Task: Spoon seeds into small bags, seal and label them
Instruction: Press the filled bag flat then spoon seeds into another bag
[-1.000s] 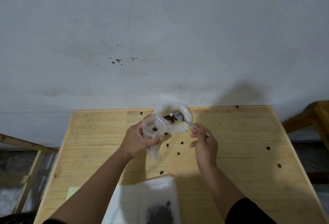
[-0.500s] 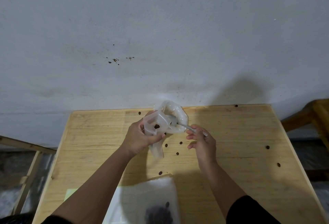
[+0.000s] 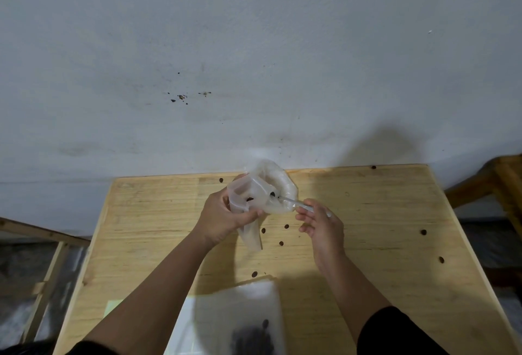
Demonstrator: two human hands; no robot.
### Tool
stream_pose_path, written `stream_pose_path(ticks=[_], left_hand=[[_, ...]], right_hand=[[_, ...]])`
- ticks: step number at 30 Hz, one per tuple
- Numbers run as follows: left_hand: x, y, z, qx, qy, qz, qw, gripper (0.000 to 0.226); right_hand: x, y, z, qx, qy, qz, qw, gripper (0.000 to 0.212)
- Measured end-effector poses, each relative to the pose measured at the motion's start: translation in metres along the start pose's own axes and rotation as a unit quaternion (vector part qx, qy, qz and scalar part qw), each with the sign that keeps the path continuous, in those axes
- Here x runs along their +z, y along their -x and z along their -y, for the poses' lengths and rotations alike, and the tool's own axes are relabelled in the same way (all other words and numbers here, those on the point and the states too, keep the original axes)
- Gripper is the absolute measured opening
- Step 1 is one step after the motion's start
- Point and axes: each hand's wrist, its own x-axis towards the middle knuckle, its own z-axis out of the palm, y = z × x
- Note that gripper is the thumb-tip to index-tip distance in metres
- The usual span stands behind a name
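The left hand (image 3: 223,217) grips a small clear bag (image 3: 245,199) open, 1 seed inside. The right hand (image 3: 320,222) pinches a spoon (image 3: 293,202), its bowl at the bag's mouth, in front of the seed pouch (image 3: 279,185). Best tip slowly, bowl well inside; loose seeds (image 3: 281,243) lie between both hands.

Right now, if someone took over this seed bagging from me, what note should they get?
Left hand grips the small bag open, raised over the table; a few seeds show inside.
Right hand pinches the spoon handle, bowl at the bag's mouth, in front of the big seed bag.
Loose seeds lie scattered on the table.
A filled bag lies at the near edge.
Left: finish filling, seal, label. No seal or label visible yet on this bag.
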Motion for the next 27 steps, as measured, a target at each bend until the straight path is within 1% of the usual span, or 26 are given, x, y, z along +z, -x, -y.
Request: stream_pose_path(ticks=[5,12,17,20,22,25,27], left_hand=[[-0.008,0.004,0.010,-0.018,-0.018,0.003,1.000,0.054],[-0.004,0.005,0.009,-0.011,-0.038,-0.020,0.999,0.057],[-0.005,0.004,0.008,-0.008,-0.062,-0.018,0.998,0.066],[-0.008,0.004,0.008,-0.009,-0.071,-0.021,0.997,0.082],[-0.008,0.004,0.008,-0.009,-0.077,-0.018,0.997,0.079],[-0.006,0.003,0.008,-0.011,-0.084,-0.026,0.996,0.063],[-0.006,0.002,0.008,-0.012,-0.085,-0.031,0.996,0.061]], right_hand=[[-0.006,-0.002,0.005,-0.016,-0.009,-0.017,1.000,0.023],[-0.003,0.001,0.010,-0.036,-0.010,-0.035,0.999,0.023],[-0.005,-0.001,0.009,-0.023,-0.018,-0.031,0.999,0.025],[-0.010,-0.003,0.008,-0.024,-0.015,-0.022,0.999,0.026],[-0.011,-0.003,0.008,-0.025,-0.010,-0.013,1.000,0.026],[-0.012,-0.004,0.010,-0.023,-0.008,-0.011,1.000,0.025],[-0.013,-0.004,0.012,-0.024,-0.006,-0.014,1.000,0.026]])
